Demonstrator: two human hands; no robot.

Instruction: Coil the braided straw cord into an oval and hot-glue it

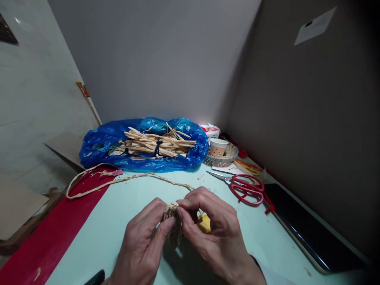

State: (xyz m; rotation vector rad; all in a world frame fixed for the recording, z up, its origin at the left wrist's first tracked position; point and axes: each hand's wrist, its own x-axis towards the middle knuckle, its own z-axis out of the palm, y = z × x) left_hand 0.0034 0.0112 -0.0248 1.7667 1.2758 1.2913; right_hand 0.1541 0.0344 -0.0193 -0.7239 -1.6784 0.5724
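Evidently, from my remote seat, the bare left hand [144, 235] pinches the small beige woven-fibre piece [171, 211] at the frame's lower centre, probably steadying it, while the bare right hand [218, 223] nips its upper edge, perhaps for finer control.

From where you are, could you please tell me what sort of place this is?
Probably a handicraft workspace: a tied bundle of plant strips in a blue plastic bag, red-handled scissors, and a braided fibre piece between the left hand and right hand.
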